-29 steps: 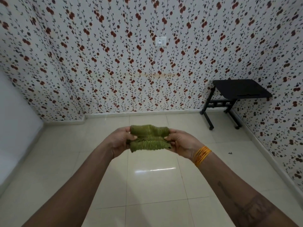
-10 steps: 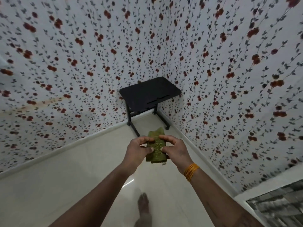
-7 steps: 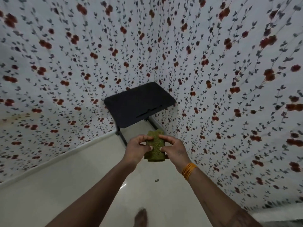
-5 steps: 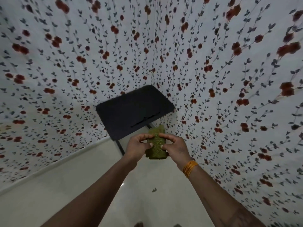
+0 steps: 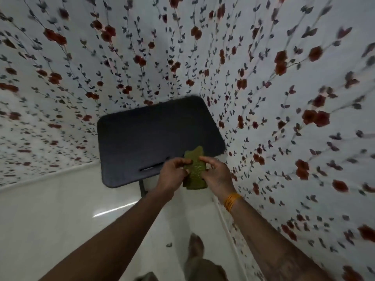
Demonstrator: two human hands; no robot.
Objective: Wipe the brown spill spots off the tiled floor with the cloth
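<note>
With both the left hand and the right hand pinching the folded cloth in mid-air above the tiled floor, its small dark spot near the foot risks being trodden and smeared.

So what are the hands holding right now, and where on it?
Both hold the green cloth, folded into a narrow strip. The left hand pinches its left edge, the right hand its right edge, above the floor.
</note>
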